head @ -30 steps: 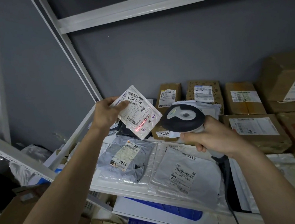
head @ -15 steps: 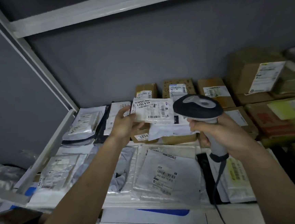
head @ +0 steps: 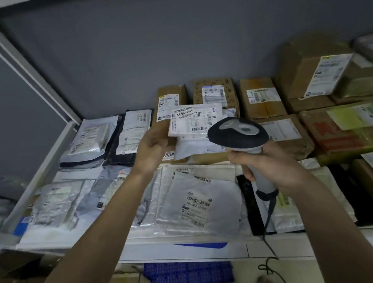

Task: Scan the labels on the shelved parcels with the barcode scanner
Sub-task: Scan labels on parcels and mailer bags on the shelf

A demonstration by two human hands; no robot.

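A small white parcel (head: 194,120) labelled 45-6-5621 lies on a white bag atop the cardboard boxes at the back of the shelf. My left hand (head: 153,147) is at its lower left corner, fingers loose, with no thumb showing over the parcel. My right hand (head: 271,167) grips the handle of the barcode scanner (head: 236,134), whose dark head points toward that parcel from the right. No red scan line shows. A grey mailer (head: 197,203) with a barcode label lies flat below my hands.
Several brown boxes (head: 260,96) with labels line the back wall and stack higher at the right. Plastic mailers (head: 90,138) cover the left of the white shelf (head: 190,251). A slanted shelf post (head: 23,65) stands left. The scanner cable (head: 267,226) hangs past a blue crate (head: 188,274).
The red scan line on the small parcel went out. My left hand carried the parcel back and down onto the pile, and its grip has loosened. The view swung right.
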